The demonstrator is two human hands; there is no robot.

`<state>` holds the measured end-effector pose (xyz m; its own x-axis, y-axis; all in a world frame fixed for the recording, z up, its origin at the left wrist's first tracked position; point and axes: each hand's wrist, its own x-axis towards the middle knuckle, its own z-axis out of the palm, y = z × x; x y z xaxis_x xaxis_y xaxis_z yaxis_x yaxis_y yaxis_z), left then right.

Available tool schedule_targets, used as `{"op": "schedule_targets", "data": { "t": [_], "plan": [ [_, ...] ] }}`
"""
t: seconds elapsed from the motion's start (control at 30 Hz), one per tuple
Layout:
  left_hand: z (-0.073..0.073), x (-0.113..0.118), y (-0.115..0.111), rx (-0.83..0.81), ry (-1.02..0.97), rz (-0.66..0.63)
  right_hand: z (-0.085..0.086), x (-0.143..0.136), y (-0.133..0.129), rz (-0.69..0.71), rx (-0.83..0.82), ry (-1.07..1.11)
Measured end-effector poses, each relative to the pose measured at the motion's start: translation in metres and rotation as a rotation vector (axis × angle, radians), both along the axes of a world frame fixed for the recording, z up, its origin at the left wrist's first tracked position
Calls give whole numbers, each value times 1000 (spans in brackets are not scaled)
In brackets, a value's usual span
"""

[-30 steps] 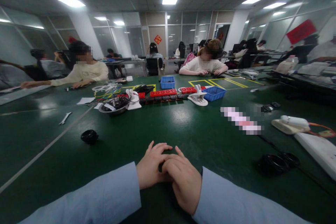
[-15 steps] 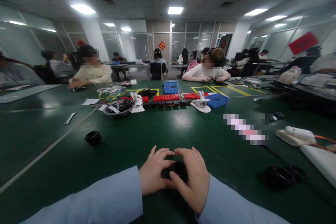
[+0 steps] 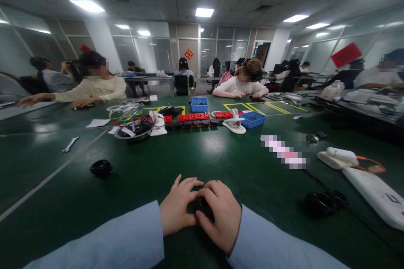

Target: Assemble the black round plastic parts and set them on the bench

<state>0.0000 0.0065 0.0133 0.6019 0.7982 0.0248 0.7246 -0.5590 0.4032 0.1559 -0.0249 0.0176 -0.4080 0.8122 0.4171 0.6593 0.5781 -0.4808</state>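
Low over the green table, a dark, glossy black round part (image 3: 205, 207) sits between my two hands, mostly covered by fingers. My left hand (image 3: 180, 206) curves around its left side, thumb low and fingertips at the far edge. From the right, my right hand (image 3: 221, 212) wraps over it, with bent fingers on top and the thumb along the near side. Its exact kind is hidden. A similar black ring-shaped part (image 3: 101, 168) lies to the left of my hands, and another black round part (image 3: 319, 204) lies to the right.
Farther back are a wrench (image 3: 70, 144), a metal bowl of cables (image 3: 134, 135), red power strips (image 3: 193, 117), a white clip (image 3: 234, 124) and a blue bin (image 3: 253, 119). A white flat device (image 3: 374, 197) lies at right. Several people sit around the tables.
My right hand's fingers have closed farther over the black part, covering more of it. The view has turned slightly right. A co-worker at the left has stretched an arm out leftward.
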Motion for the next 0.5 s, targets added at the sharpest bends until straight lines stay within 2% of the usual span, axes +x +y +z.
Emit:
{"op": "schedule_targets", "data": {
  "t": [0.23, 0.4, 0.47, 0.5],
  "plan": [
    [5, 2, -3, -7, -2, 3, -1, -2, -2, 105, -17, 143],
    [1, 2, -1, 2, 39, 13, -4, -3, -1, 144, 3, 148],
    [7, -3, 5, -34, 105, -6, -3, -3, -1, 141, -4, 130],
    [14, -6, 8, -62, 154, -27, -3, -2, -1, 140, -11, 119]
  ]
}}
